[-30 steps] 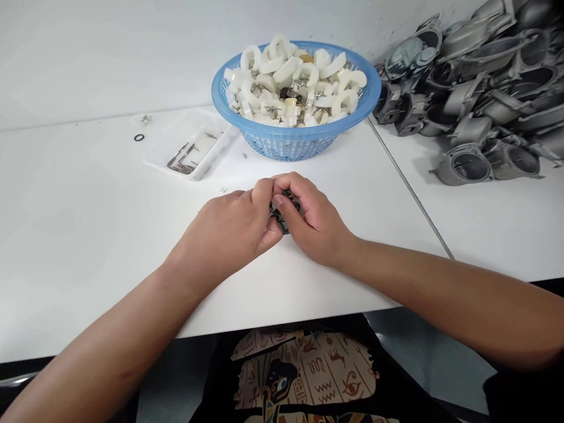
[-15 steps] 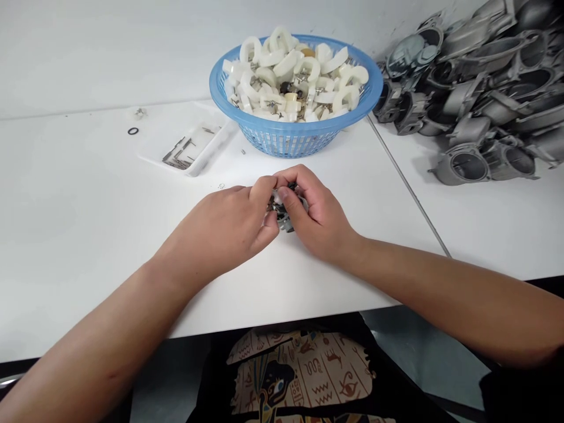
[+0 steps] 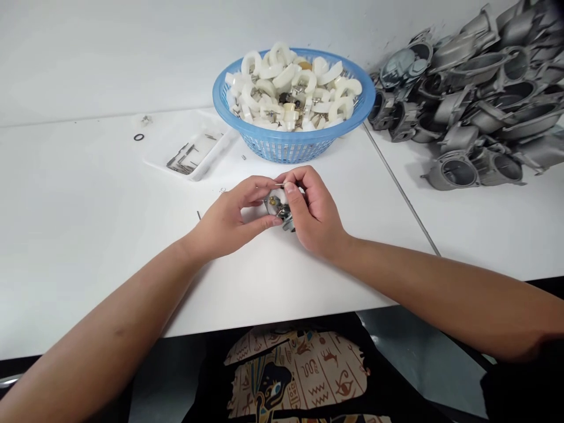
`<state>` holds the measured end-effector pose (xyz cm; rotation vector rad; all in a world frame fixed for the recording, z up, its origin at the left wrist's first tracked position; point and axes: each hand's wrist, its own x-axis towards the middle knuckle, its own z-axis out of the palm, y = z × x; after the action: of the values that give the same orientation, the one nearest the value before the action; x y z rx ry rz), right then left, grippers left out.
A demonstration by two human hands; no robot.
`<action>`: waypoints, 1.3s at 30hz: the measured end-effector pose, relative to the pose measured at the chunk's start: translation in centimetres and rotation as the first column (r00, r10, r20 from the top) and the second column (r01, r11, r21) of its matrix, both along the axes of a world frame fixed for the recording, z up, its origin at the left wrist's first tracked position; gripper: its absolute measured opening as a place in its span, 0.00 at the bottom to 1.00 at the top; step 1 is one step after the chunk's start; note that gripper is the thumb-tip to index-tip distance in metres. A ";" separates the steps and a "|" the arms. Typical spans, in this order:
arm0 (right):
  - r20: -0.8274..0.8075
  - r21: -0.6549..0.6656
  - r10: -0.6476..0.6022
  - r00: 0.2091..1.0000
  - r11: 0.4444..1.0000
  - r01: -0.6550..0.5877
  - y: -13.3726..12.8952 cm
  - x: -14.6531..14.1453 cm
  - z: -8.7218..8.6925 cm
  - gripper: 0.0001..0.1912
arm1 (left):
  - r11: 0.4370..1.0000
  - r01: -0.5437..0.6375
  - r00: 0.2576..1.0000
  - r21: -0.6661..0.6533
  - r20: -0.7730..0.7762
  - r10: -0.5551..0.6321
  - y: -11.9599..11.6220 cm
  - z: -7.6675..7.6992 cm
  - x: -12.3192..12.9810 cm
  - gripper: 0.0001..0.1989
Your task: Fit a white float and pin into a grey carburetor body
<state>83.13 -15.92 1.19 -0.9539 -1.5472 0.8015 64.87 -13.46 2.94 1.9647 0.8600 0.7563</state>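
A small metal assembly (image 3: 287, 221) with a white part and a brass-coloured piece sits between both hands over the white table. My left hand (image 3: 238, 214) holds its left side, thumb below and fingers along the top. My right hand (image 3: 315, 214) is closed at the upper right of the assembly, and a thin pin (image 3: 281, 184) shows at the tips of its thumb and index finger. The fingers hide part of the assembly.
Behind the hands stands a blue basket (image 3: 288, 144) full of white curved parts. A clear tray (image 3: 200, 170) with metal pins and a black ring (image 3: 138, 137) lie at the left. Grey metal castings (image 3: 453, 170) are heaped at the right. A small pin (image 3: 198, 215) lies beside my left wrist.
My left hand has opened its fingers wider and turned, showing more of the assembly. The thin pin at my right fingertips now shows. The camera view has shifted slightly.
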 end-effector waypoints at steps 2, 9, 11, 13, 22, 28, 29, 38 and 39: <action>-0.090 -0.028 -0.017 0.996 0.999 0.014 -0.1 -0.2 -0.1 0.07 | 0.998 0.027 0.999 -0.049 0.043 -0.025 0.2 0.0 0.1 0.23; -0.269 -0.212 -0.121 0.955 0.975 0.064 -0.1 -0.7 -0.7 0.08 | 0.991 0.015 0.996 -0.136 0.091 -0.003 0.3 -0.2 0.3 0.22; -0.286 -0.239 -0.133 0.949 0.969 0.064 -0.2 -0.7 -0.8 0.09 | 0.994 -0.035 0.997 -0.102 0.060 0.041 0.0 0.0 0.6 0.22; -0.284 -0.250 -0.147 0.948 0.965 0.075 -0.3 -0.7 -0.8 0.09 | 0.996 -0.081 0.997 -0.038 0.016 0.082 -0.4 0.4 0.9 0.23; -0.204 -0.234 -0.170 0.964 0.965 0.121 -0.8 -0.5 -0.3 0.07 | 0.989 -0.143 0.989 -0.046 -0.035 0.141 -1.9 1.0 1.9 0.23; -0.207 -0.198 -0.129 0.970 0.976 0.088 -0.8 -0.3 -0.3 0.07 | 0.988 -0.118 0.993 -0.095 0.003 0.119 -1.9 0.9 2.1 0.21; -0.208 -0.187 -0.129 0.970 0.978 0.090 -0.8 -0.3 -0.4 0.07 | 0.988 -0.116 0.993 -0.105 0.010 0.117 -1.9 0.9 2.1 0.20; -0.224 -0.165 -0.111 0.968 0.983 0.074 -0.8 -0.2 -0.5 0.07 | 0.988 -0.097 0.995 -0.116 -0.003 0.097 -2.0 1.4 2.3 0.21; -0.216 -0.164 -0.113 0.970 0.983 0.078 -0.8 -0.2 -0.5 0.07 | 0.989 -0.107 0.994 -0.106 -0.019 0.106 -2.0 1.4 2.3 0.21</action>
<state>82.88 -16.69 0.72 -1.0057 -1.2483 0.9368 67.22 -15.44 4.30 1.8428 0.9997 0.7442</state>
